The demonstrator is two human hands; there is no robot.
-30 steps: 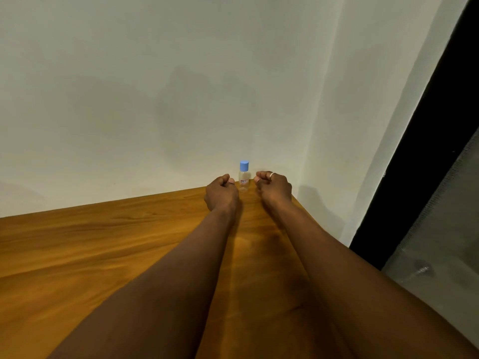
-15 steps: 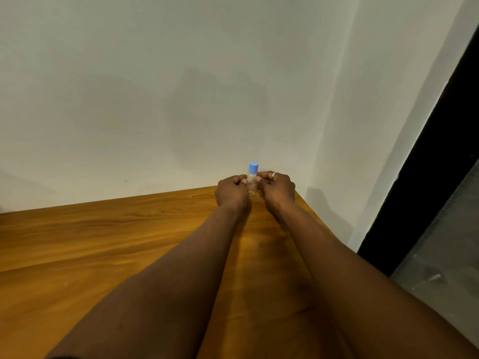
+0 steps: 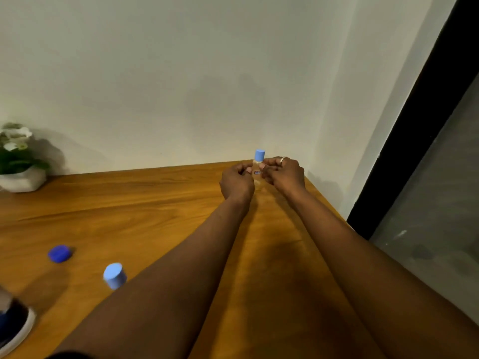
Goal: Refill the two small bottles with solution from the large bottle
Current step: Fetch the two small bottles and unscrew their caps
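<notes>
At the far right corner of the wooden table (image 3: 129, 203), the left hand (image 3: 237, 182) and right hand (image 3: 283, 174) meet, curled fingertips pinching the upright small bottle (image 3: 257, 170) between them. A light-blue cap (image 3: 114, 275) and a dark-blue cap (image 3: 59, 253) sit well apart, near the left.

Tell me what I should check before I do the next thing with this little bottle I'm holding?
1. Small bottle upright on the table: ok.
2. Left hand and right hand both pinching it: ok.
3. Its light blue cap off for pouring: not ok, it is on.
4. Safely away from the table's edge: not ok, it stands near the far corner.
5. Large bottle ready: cannot tell, none plainly in view.
6. Second small bottle filled: cannot tell, only its cap shows clearly.
</notes>
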